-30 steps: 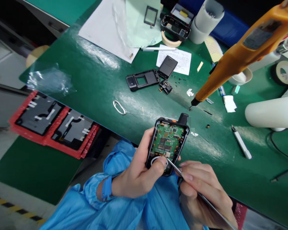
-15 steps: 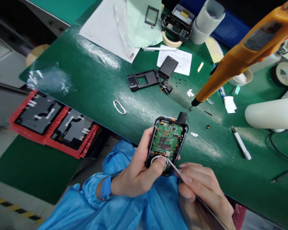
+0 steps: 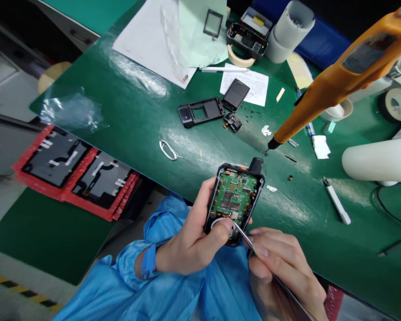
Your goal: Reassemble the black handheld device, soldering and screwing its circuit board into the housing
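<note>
My left hand (image 3: 195,243) is closed around an opened handheld radio (image 3: 234,196), its green circuit board facing up and a stubby black antenna at the far end. The left thumb presses by a round white-ringed part at the radio's near end. Between the fingers of my right hand (image 3: 284,263) is a slim pair of metal tweezers (image 3: 245,235), the tip reaching the board beside my left thumb. Whether that tip grips anything is too small to tell. Beyond the radio, an orange electric screwdriver (image 3: 321,87) hangs with its bit pointing down at the table.
A black radio back cover (image 3: 214,109), a black battery (image 3: 236,94) and a small camera-like module (image 3: 233,121) lie on the green table. Left of the radio is a coil of white wire (image 3: 168,150). A utility knife (image 3: 336,200) lies at right. Red foam trays (image 3: 62,194) sit below left.
The whole view has shifted very slightly. Both hands keep the same grip, with the tweezers' tip at the same spot on the radio.
</note>
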A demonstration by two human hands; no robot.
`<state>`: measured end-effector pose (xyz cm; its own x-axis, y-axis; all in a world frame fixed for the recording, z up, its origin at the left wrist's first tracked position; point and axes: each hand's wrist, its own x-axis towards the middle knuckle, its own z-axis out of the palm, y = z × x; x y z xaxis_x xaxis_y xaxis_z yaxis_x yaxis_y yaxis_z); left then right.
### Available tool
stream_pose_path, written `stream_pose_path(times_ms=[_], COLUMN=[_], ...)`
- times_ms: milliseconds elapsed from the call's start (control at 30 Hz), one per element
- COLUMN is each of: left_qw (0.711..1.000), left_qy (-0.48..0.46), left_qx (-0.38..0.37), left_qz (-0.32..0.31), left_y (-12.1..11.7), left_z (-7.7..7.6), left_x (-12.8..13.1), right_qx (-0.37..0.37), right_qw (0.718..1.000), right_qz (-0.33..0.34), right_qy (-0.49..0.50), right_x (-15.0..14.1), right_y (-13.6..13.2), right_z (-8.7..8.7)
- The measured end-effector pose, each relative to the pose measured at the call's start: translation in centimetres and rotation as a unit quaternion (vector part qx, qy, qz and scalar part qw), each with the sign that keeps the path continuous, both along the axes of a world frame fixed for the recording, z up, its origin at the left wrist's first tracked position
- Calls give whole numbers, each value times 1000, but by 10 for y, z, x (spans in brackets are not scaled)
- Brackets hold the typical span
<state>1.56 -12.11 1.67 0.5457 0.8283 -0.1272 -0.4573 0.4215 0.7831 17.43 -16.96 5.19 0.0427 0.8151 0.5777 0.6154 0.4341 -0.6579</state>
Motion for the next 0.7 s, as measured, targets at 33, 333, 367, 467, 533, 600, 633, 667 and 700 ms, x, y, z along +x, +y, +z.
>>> stream_pose_path(times_ms=[33,333,367,467,533,600,633,667,700], left_qw=[1000,1000,1000,1000,1000,1000,1000,1000,1000], left_qy=[-4,-3,-3,1,8,14,16,16,16], left_qx=[-2,-9,-9,-11,-13,-11,-8,-4,0], left_qz=[0,11,11,8,0,-2,-1,3,5], left_y=[0,0,1,1,2,2,2,2,2], left_z=[0,-1,0,1,2,3,3,3,2], left_x=[0,1,0,0,-1,-2,-2,-2,-2], right_qx=[5,-36,-29,-19,-25,-40,-47,-51,-54], right_qw=[1000,998,999,999,999,998,997,997,997], right_qz=[-4,22,19,10,10,16,19,18,15], right_qy=[-4,-35,-31,-26,-36,-51,-57,-60,-61], right_x=[0,7,6,4,4,4,4,5,5], right_y=[0,-4,-4,-2,-1,-1,-1,-1,-1], right_z=[0,9,9,9,10,12,12,13,13])
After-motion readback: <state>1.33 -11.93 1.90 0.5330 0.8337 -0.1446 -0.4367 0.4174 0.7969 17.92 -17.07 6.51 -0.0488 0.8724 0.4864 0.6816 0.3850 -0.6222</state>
